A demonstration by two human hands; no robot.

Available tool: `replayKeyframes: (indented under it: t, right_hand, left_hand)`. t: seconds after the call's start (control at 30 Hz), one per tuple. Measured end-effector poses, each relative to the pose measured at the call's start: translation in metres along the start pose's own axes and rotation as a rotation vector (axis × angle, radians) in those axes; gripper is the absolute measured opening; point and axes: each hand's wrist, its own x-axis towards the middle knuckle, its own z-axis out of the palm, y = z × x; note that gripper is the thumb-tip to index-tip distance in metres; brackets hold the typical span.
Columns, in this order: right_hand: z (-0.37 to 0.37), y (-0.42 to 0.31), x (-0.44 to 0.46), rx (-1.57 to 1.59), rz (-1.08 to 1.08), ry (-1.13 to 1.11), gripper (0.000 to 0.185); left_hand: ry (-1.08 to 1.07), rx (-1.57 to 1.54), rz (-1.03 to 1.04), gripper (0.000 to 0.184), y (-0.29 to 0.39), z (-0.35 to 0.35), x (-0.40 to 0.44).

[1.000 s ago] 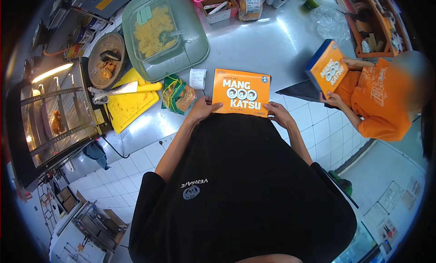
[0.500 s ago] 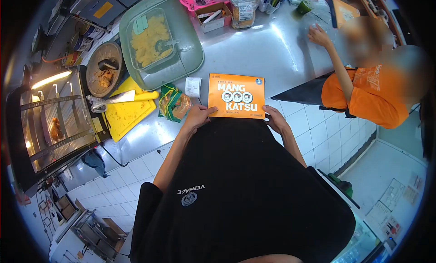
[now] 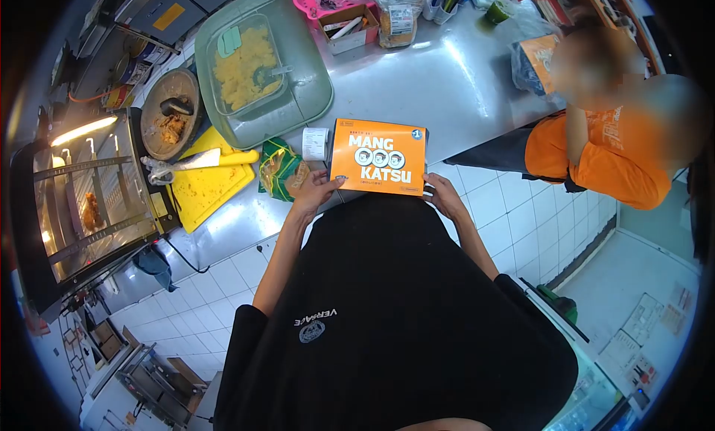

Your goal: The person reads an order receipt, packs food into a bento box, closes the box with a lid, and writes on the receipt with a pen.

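An orange cardboard bento box (image 3: 380,143), printed "MANG KATSU", is in front of my body at the counter's near edge, its lid closed. My left hand (image 3: 316,193) grips its near left corner, thumb on top. At the near right corner my right hand (image 3: 445,198) holds the side with its fingers. A white paper receipt (image 3: 315,144) lies just left of the box. Beside it, close to my left hand, is a green and yellow plastic bread bag (image 3: 280,169).
Left are a yellow cutting board (image 3: 212,200), a knife (image 3: 205,160), a round pan (image 3: 173,115), a large green lidded container (image 3: 298,81) and a lit food warmer (image 3: 89,200). A co-worker in orange (image 3: 618,152) stands right, near another orange box (image 3: 538,61) and a green drink (image 3: 497,13).
Both my hands and the bento box have shifted slightly left. The co-worker's outstretched arm has drawn back, and the other orange box has moved left and nearer.
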Motion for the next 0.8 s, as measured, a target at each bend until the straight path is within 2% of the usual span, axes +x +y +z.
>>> replayKeyframes:
  t: [0.13, 0.2, 0.23, 0.3, 0.37, 0.43, 0.47, 0.5, 0.6, 0.73, 0.8]
  right_hand:
    - [0.0, 0.006, 0.003, -0.002, 0.025, 0.041, 0.031]
    - [0.002, 0.003, 0.001, -0.095, 0.083, 0.056, 0.036]
    - [0.001, 0.008, 0.003, -0.118, 0.102, 0.07, 0.042]
    - [-0.003, 0.021, 0.01, -0.268, -0.005, -0.016, 0.049]
    - [0.0, 0.014, 0.01, -0.404, 0.036, 0.023, 0.045]
    - [0.016, -0.012, -0.003, -0.311, 0.041, -0.004, 0.04]
    - [0.011, 0.0, 0.007, -0.208, 0.016, -0.013, 0.037]
    - [0.013, -0.011, 0.002, -0.208, 0.035, 0.008, 0.036]
    - [0.011, -0.009, 0.004, -0.155, 0.034, 0.087, 0.037]
    - [0.012, 0.003, 0.007, 0.028, -0.01, 0.163, 0.037]
    - [0.012, 0.004, 0.008, 0.023, -0.005, 0.157, 0.037]
  left_hand:
    - [0.01, 0.052, 0.024, 0.064, -0.01, 0.001, -0.007]
    - [0.07, 0.165, 0.057, 0.062, -0.018, -0.004, -0.004]
    - [0.044, 0.139, 0.068, 0.06, -0.018, -0.004, -0.006]
    - [0.004, 0.078, 0.074, 0.057, -0.021, -0.007, -0.009]
    - [-0.018, -0.011, 0.041, 0.051, -0.018, -0.005, -0.009]
    - [-0.089, -0.134, 0.031, 0.046, -0.029, -0.014, -0.001]
    - [-0.144, -0.203, 0.04, 0.044, -0.04, -0.019, 0.011]
    - [-0.164, -0.199, 0.055, 0.044, -0.028, -0.008, 0.008]
    - [-0.083, -0.305, 0.033, 0.044, -0.013, 0.011, 0.001]
    - [-0.014, -0.068, -0.016, 0.041, -0.009, -0.003, 0.029]
    - [-0.051, 0.211, -0.054, 0.038, -0.005, -0.015, 0.05]
